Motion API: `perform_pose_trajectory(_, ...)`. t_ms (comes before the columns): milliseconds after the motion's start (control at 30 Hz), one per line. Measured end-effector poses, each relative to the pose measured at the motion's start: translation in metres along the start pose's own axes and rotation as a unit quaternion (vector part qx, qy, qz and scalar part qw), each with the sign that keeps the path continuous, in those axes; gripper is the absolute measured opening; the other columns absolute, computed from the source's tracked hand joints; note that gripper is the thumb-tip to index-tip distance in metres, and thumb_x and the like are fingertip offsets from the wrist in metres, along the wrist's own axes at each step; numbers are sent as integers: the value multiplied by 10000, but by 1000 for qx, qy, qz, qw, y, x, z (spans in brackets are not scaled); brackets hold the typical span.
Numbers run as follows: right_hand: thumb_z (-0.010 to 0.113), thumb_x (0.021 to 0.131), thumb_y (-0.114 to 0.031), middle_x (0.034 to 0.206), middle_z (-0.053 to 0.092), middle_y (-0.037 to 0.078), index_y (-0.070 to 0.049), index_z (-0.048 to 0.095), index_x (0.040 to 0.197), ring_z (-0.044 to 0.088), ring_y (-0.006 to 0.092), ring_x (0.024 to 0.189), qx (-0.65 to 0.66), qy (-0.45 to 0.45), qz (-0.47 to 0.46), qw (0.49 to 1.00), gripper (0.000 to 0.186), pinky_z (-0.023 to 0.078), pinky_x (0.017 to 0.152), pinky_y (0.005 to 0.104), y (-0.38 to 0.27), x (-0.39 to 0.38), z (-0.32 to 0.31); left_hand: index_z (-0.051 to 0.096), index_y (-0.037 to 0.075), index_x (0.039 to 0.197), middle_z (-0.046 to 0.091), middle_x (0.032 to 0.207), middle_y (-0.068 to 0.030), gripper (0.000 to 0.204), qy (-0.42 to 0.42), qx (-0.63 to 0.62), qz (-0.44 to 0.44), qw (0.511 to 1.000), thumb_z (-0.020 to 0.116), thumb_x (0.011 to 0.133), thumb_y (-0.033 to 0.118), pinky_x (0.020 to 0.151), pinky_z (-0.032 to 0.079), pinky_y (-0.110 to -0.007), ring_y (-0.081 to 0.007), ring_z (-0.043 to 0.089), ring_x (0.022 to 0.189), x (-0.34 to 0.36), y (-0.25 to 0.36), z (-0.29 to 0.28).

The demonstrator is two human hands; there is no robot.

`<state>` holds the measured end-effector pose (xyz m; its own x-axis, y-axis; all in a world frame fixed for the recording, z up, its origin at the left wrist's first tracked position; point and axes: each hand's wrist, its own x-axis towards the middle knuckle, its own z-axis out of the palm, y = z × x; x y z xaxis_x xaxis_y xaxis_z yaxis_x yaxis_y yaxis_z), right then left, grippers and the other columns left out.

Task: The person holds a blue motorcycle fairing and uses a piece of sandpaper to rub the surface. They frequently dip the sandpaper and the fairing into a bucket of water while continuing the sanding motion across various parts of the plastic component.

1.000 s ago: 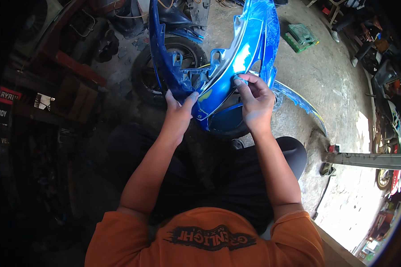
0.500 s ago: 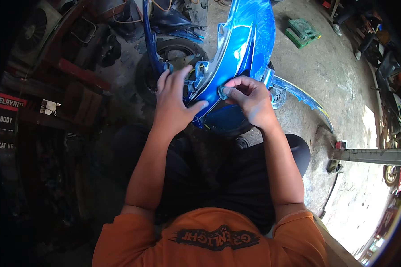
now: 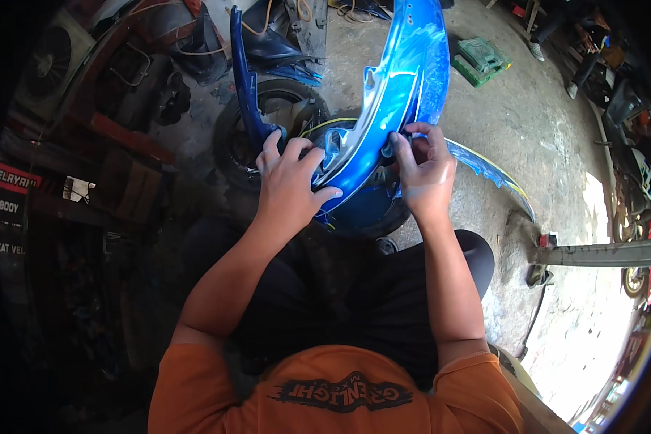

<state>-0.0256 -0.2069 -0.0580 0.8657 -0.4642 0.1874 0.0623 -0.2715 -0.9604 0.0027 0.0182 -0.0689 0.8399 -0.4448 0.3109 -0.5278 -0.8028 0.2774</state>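
Since a second ago I see both hands have slid up and closer together along the blue panel (image 3: 401,79), which now rises more steeply toward the top of my view. The left hand (image 3: 291,181) lies over the panel's lower end, fingers (image 3: 296,148) curled around its inner edge and thumb pressed flat along the glossy face, so it is clenched on the plastic. The right hand (image 3: 423,170) grips the opposite edge just beside it, fingertips pinching a small dark piece (image 3: 389,150) against the rim; I cannot tell what that piece is. The panel is a long, curved shell of shiny blue plastic with a pale, scuffed inner side and a moulded tab near its middle. It is held above my lap, over a black rubber tyre (image 3: 233,145) that lies on the rough grey concrete floor (image 3: 528,123). A second, narrower blue strip (image 3: 242,79) stands upright left of the hands, and another thin curved blue piece (image 3: 488,170) lies on the floor to the right. A green ribbed plastic crate (image 3: 482,59) sits well apart, at the upper right.
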Motion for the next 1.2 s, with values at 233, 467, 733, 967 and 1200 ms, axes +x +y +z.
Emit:
perform_pose_trajectory(233,792,921,23,963,719,141,-39,779,1193,710,263,786,-127,-21,-314,941,280,557,733,355,12,1,7,752,58,1200,515,1501,-136,581,-12,24,-34,999,983,735,317,1157,346,-607,-471,366,1452,-6,12,-5)
perform_pose_trajectory(467,756,900,54,999,728,186,-6,750,1137,725,367,838,-82,-12,-215,973,244,577,788,426,7,-2,4,754,60,1207,512,1504,-145,496,-19,13,-18,1000,953,788,236,1151,354,-588,-470,360,1457,-12,3,-5)
perform_pose_trajectory(733,759,882,36,961,733,190,9,772,1056,735,395,891,-107,-34,-247,962,177,580,796,428,3,2,0,750,62,1235,530,1489,-143,501,-7,10,-9,1000,941,804,231,1141,365,-589,-474,366,1455,-12,0,-5)
perform_pose_trajectory(967,740,884,14,935,710,207,27,743,1031,724,409,861,-106,-15,-283,953,149,572,767,437,2,0,4,736,77,1258,536,1487,-136,498,-1,2,2,1000,925,820,218,1139,368,-609,-491,372,1451,-15,-2,-1)
perform_pose_trajectory(1200,720,891,1,942,702,204,4,724,1023,722,399,834,-117,-115,-250,954,132,569,738,433,-7,-6,5,732,74,1261,541,1483,-136,489,-11,-4,8,1000,917,827,205,1138,365,-624,-504,371,1451,-17,0,-4)
